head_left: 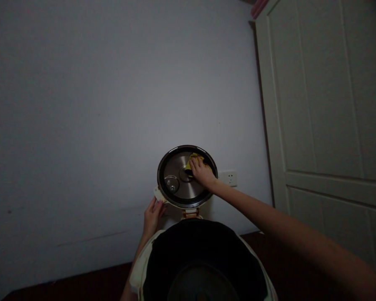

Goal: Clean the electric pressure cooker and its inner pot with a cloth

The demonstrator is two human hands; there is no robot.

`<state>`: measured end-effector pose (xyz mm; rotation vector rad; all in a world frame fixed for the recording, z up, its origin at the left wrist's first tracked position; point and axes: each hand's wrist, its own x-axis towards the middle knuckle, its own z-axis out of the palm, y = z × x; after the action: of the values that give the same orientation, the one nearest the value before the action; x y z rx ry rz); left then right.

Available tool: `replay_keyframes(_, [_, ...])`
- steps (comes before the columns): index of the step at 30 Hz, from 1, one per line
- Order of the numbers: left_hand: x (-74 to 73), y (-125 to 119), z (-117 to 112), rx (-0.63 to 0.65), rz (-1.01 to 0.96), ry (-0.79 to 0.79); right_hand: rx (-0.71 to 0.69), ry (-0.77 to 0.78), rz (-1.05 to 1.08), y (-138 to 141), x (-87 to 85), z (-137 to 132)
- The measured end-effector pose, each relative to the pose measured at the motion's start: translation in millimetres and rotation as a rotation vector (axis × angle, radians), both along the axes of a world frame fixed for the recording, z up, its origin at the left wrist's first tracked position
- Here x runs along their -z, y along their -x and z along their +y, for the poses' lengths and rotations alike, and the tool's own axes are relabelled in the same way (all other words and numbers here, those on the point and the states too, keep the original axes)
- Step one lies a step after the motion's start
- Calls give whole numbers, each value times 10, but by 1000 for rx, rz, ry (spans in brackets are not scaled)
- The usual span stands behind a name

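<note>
An electric pressure cooker (141, 263) stands in front of me with its hinged lid (175, 163) raised, the metal inner face toward me. My right hand (202, 170) presses a yellow cloth (191, 158) against the right part of that inner face. At the lid's lower left edge, my left hand (153, 212) grips the white lid handle (158, 195). A small round valve (172, 188) shows on the lid's lower left. Below the hinge (191, 213), the dark inside of the pot (203, 251) is in deep shadow.
Behind the lid rises a plain pale wall (113, 104). A white socket plate (232, 178) is fixed there, just right of the lid. On the right stands a white panelled door or cabinet (319, 125). The cooker rests on a dark red surface (81, 286).
</note>
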<state>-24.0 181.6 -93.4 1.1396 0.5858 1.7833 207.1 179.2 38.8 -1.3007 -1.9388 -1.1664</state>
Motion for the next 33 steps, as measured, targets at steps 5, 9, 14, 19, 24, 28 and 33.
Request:
replay_keyframes(5, [-4, 8, -8, -5, 19, -14, 99, 105, 43, 1, 229, -206])
replay_keyframes(9, [2, 1, 7, -1, -3, -5, 138, 173, -9, 56, 336, -366])
replay_keyframes(14, [4, -11, -4, -7, 8, -1, 85, 278, -162, 93, 471, -415])
replay_keyframes(19, [4, -15, -6, -5, 10, -25, -56, 407, -309, 104, 493, -476])
replay_keyframes(24, [7, -27, -17, -3, 20, -32, -129, 509, -362, 159, 387, -527])
replay_keyframes(28, [6, -33, -20, -4, 14, -22, -217, 531, -281, 253, 367, -503])
replay_keyframes(33, [-4, -23, -16, 4, 32, -22, -436, 560, -139, 406, 435, -394])
